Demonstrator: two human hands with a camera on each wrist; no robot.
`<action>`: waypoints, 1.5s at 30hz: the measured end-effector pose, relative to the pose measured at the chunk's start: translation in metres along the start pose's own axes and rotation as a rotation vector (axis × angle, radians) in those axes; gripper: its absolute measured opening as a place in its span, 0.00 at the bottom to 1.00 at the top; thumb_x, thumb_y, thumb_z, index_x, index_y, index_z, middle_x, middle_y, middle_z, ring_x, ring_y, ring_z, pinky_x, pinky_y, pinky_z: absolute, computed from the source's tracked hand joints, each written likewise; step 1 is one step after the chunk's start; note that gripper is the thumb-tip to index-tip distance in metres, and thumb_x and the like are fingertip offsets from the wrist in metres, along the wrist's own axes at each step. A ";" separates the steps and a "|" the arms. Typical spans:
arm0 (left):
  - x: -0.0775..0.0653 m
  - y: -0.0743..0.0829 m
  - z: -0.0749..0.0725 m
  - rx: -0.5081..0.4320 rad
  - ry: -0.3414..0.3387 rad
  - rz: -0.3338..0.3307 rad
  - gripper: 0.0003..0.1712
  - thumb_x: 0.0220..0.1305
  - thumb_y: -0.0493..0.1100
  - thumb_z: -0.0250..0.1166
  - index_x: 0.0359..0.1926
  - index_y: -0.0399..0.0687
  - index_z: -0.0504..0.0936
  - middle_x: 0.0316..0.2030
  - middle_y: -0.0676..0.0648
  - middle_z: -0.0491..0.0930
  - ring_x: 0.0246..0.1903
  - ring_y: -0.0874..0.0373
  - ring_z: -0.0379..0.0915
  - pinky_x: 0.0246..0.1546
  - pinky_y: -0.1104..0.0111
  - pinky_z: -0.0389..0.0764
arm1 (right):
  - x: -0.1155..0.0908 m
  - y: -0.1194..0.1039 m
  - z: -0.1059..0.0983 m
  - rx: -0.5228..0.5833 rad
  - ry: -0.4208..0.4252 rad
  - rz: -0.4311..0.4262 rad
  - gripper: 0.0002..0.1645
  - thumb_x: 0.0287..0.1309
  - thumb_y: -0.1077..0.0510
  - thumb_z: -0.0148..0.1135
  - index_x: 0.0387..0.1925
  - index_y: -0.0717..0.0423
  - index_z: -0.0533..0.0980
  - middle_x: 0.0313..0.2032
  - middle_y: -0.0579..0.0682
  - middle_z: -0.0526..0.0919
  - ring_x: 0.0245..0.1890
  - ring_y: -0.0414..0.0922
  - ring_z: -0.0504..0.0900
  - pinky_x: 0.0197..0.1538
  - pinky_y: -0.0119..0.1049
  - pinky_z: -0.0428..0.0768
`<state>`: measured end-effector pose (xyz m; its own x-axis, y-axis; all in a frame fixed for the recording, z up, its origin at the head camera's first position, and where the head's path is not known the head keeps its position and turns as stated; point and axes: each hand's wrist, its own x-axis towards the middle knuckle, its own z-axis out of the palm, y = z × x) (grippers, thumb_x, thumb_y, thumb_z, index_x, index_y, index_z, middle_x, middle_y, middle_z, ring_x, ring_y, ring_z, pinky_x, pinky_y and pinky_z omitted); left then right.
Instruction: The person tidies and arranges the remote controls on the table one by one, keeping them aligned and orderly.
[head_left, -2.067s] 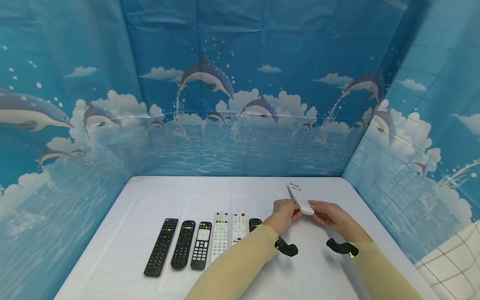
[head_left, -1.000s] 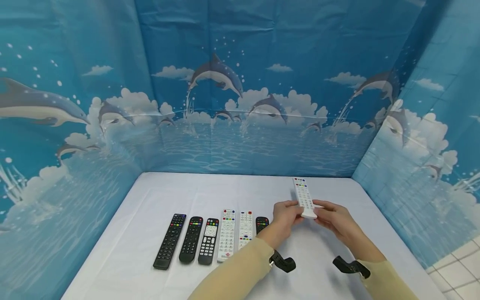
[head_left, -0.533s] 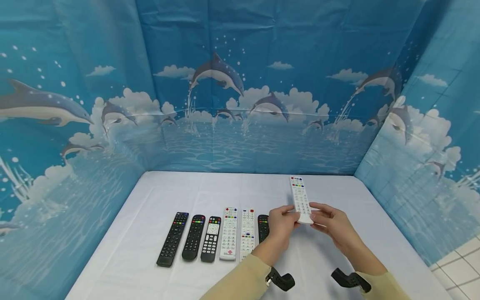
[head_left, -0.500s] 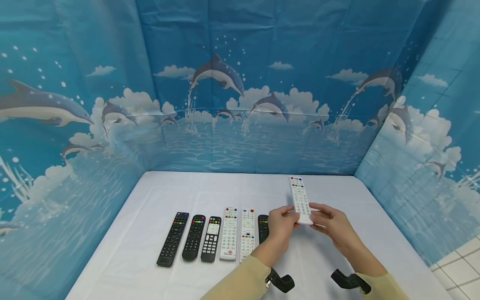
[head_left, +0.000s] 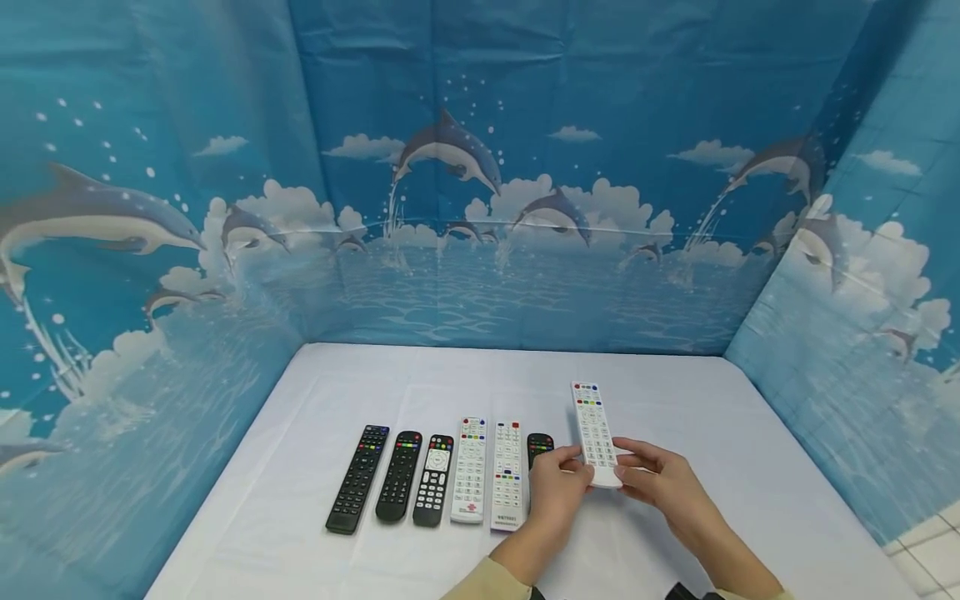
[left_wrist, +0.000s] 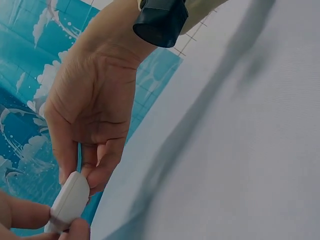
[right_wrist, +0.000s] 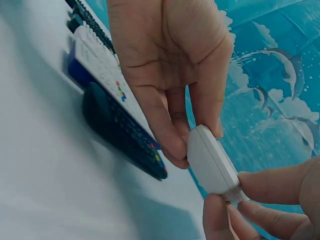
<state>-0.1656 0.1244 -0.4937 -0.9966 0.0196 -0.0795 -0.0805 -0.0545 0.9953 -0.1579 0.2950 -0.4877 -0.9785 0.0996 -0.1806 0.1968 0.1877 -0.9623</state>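
Note:
A white remote control (head_left: 596, 433) with coloured buttons at its far end is held between both hands, button side up. My left hand (head_left: 555, 492) pinches the left side of its near end, thumb on top. On the opposite side, my right hand (head_left: 663, 483) pinches the same end between thumb and fingers. The right wrist view shows the remote's blunt white end (right_wrist: 212, 160) raised over the cloth, with fingers on both edges. A black remote (head_left: 538, 450) lies just left of the held one, partly hidden behind my left hand.
A row of remotes lies on the white-covered table (head_left: 247, 500): a long black one (head_left: 358, 479), two more dark ones, then a white one (head_left: 470, 471) and another white one (head_left: 507, 475). A blue dolphin-print curtain (head_left: 487, 283) stands behind and at both sides.
Both hands have brought the white remote nearer to the body, lower in the head view, still gripping its near end. It has turned straighter and faces up more. The head view has shifted slightly.

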 end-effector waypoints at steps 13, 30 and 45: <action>-0.018 -0.016 -0.013 0.179 -0.015 0.053 0.21 0.50 0.28 0.72 0.49 0.35 0.86 0.25 0.54 0.76 0.21 0.64 0.75 0.21 0.74 0.78 | -0.015 0.020 0.012 -0.019 -0.015 0.059 0.37 0.57 0.64 0.70 0.68 0.63 0.69 0.47 0.57 0.83 0.42 0.50 0.84 0.42 0.43 0.87; -0.024 -0.011 -0.025 0.502 -0.149 0.199 0.05 0.56 0.34 0.71 0.25 0.42 0.85 0.15 0.57 0.71 0.15 0.66 0.64 0.14 0.74 0.64 | -0.020 0.030 0.014 0.035 -0.091 0.099 0.42 0.60 0.61 0.70 0.71 0.67 0.63 0.48 0.57 0.84 0.44 0.50 0.84 0.43 0.43 0.87; -0.035 0.002 -0.022 0.601 -0.172 0.157 0.22 0.60 0.47 0.69 0.48 0.32 0.86 0.39 0.42 0.87 0.32 0.58 0.80 0.27 0.68 0.79 | -0.022 0.031 0.016 0.061 -0.124 0.095 0.43 0.61 0.59 0.69 0.71 0.70 0.61 0.46 0.56 0.84 0.43 0.48 0.84 0.43 0.42 0.87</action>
<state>-0.1309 0.1012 -0.4904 -0.9751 0.2195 0.0301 0.1385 0.4980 0.8561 -0.1316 0.2834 -0.5170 -0.9567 -0.0078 -0.2910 0.2878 0.1233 -0.9497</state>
